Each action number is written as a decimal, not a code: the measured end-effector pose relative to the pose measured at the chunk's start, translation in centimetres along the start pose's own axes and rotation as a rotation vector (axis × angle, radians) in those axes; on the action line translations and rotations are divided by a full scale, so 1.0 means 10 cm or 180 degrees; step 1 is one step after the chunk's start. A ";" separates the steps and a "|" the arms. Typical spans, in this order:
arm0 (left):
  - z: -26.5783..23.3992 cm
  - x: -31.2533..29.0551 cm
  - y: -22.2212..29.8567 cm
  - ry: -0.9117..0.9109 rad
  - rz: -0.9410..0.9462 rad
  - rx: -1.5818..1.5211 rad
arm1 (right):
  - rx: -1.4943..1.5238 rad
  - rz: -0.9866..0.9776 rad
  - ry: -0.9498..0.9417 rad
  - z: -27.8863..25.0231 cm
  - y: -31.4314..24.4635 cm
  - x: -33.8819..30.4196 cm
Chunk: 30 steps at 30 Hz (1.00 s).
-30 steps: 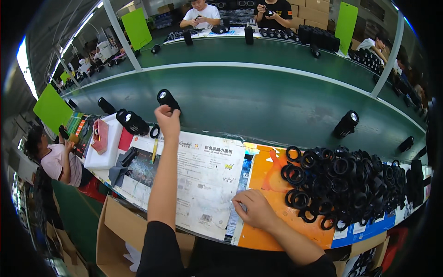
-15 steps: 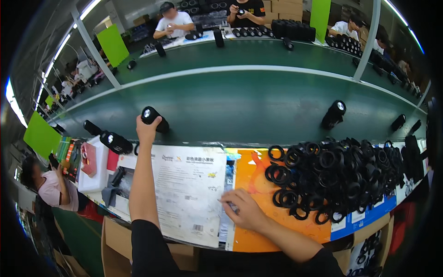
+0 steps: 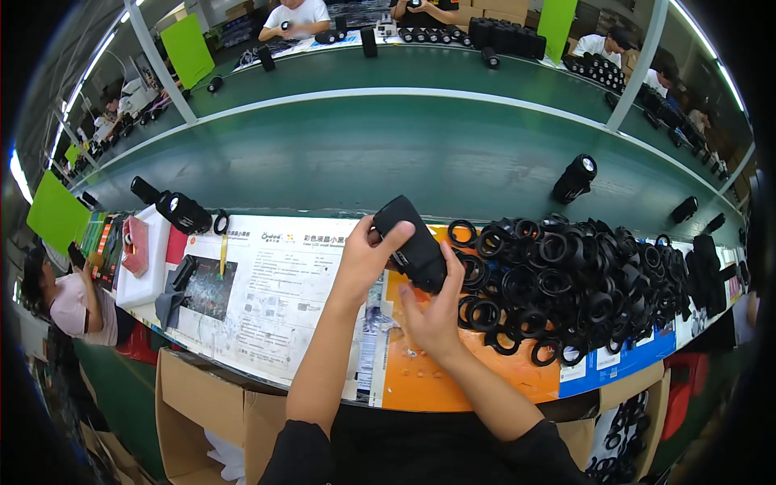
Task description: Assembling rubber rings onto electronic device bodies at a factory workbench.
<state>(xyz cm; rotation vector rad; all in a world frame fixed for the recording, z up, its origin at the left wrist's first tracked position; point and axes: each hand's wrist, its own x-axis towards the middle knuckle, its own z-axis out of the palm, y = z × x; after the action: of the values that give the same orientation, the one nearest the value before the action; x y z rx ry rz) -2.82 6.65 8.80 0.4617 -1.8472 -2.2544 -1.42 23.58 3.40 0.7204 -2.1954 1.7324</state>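
Observation:
Over the workbench I hold a black cylindrical device, tilted, with its upper end leaning to the left. My left hand is closed round its upper part, the thumb lying across the side. At the lower end, my right hand grips it between fingers and thumb. Just right of my hands lies a big heap of black plastic rings. Under them is an orange sheet, beside a white printed board. The device's end faces are not visible.
A green conveyor belt runs beyond the bench, carrying another black cylinder. At left are more black devices, a yellow pen-like tool and a white foam tray. Cardboard boxes stand below. Other people work across the belt.
My left hand has brought the black device from the belt's near side back over the bench. My right hand has moved up from the orange sheet and taken hold of its lower end.

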 end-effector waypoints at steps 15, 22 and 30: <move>-0.03 -0.08 -0.42 -0.0953 0.0561 -0.1954 | 0.2685 0.1694 -0.0890 -0.12 -0.05 -0.07; -0.08 -0.10 -0.42 -0.1207 0.0532 -0.2288 | 0.1775 0.1168 -0.1145 -0.17 0.01 -0.04; -0.06 -0.08 -0.42 -0.0976 0.0506 -0.2131 | 0.2028 0.1480 -0.1226 -0.14 -0.01 -0.06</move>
<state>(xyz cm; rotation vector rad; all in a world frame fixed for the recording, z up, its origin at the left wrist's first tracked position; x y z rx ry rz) -1.62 7.20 4.70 -0.1429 -1.0529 -2.7314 -1.03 25.02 3.57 0.7605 -2.1543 2.8065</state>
